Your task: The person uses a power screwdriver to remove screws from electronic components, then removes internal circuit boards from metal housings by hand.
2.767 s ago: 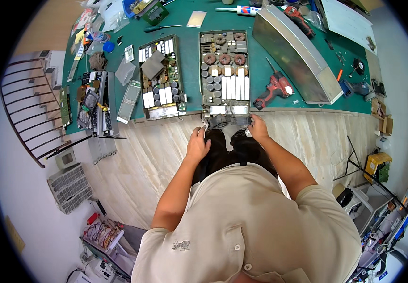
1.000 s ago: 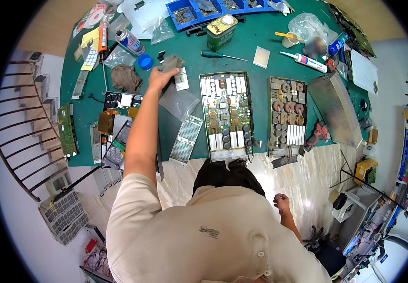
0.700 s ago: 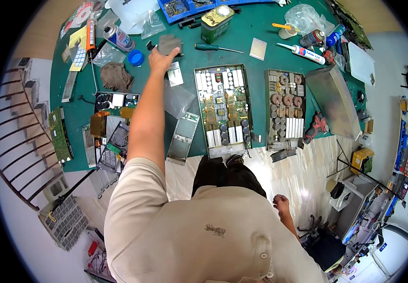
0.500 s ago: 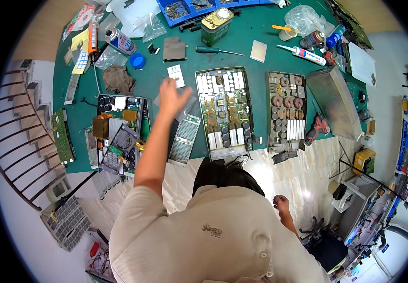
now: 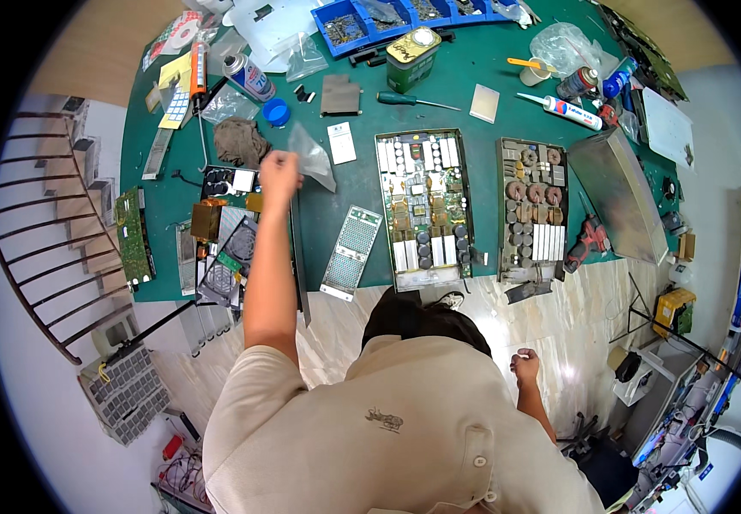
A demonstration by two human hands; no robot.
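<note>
My left hand (image 5: 279,177) is closed on a clear plastic bag (image 5: 315,159), which spreads out to the right of the fingers above the green bench. Below that forearm lies an opened power unit (image 5: 231,244) with a fan grille, partly hidden by my arm. A perforated metal plate (image 5: 351,254) rests just to the right of it. My right hand (image 5: 525,366) hangs low beside my body, away from the bench, fingers curled with nothing visible in them. A long open circuit module (image 5: 423,206) lies in the middle, and a dustier module (image 5: 531,206) sits to its right.
A brown rag (image 5: 242,142), a blue cap (image 5: 276,112) and a white card (image 5: 342,142) lie beyond my left hand. Farther back are a screwdriver (image 5: 417,101), a green tin (image 5: 413,64) and blue parts bins (image 5: 375,21). A metal cover (image 5: 619,197) stands right.
My left hand has closed and moved left and slightly nearer, with the plastic bag lifted from beside the perforated plate. The view has shifted, so the bench appears farther right.
</note>
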